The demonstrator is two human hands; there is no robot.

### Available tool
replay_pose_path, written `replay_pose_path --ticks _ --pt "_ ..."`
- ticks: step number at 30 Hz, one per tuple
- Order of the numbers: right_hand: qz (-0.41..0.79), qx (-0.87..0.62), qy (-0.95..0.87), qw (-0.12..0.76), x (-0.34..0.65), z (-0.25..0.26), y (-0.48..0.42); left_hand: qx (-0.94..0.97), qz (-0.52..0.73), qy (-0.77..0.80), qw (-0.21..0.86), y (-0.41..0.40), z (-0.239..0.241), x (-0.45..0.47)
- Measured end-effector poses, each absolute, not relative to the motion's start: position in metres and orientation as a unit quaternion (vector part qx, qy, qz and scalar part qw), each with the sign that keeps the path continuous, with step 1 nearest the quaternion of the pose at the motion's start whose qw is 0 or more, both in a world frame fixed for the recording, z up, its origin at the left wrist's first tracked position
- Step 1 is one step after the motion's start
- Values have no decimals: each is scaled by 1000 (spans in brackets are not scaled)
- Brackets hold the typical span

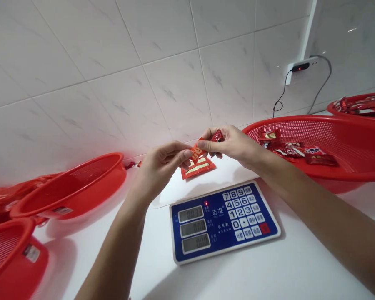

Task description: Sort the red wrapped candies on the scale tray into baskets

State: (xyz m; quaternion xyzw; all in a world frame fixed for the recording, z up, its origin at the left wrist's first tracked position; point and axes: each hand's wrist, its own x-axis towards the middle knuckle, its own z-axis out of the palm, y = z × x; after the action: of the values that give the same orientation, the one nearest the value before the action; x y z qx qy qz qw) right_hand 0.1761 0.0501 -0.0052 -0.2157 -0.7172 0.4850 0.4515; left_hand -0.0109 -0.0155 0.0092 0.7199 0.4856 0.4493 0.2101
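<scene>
We saw a blue-faced scale on the white worktop, red baskets at its left, a larger red basket with wrapped packets at its right, and a cabled socket on the tiled wall.

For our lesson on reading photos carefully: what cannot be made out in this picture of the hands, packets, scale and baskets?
Head view:
Print on the red packet pinched by the left hand and right hand: too small, partly under fingers.
The dark red item in the right hand: mostly hidden by fingers.
Digits on the scale: blurred.
The far-right basket: cut off by the picture's edge.
</scene>
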Motion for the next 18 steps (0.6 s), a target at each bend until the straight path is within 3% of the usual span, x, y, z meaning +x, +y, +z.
replay_pose_path --ticks 5,8,12,18 --pt "473 -214 -710 476 176 -5 49 644 437 494 388 -12 4 -9" --pt "438 -206 -733 478 178 -4 49 625 424 489 437 -11 1 -6" --pt "410 -234 -766 437 183 -4 51 632 460 481 397 -9 -2 -3" --pt "470 -259 -734 416 177 -11 52 667 479 465 329 -8 -2 -8"
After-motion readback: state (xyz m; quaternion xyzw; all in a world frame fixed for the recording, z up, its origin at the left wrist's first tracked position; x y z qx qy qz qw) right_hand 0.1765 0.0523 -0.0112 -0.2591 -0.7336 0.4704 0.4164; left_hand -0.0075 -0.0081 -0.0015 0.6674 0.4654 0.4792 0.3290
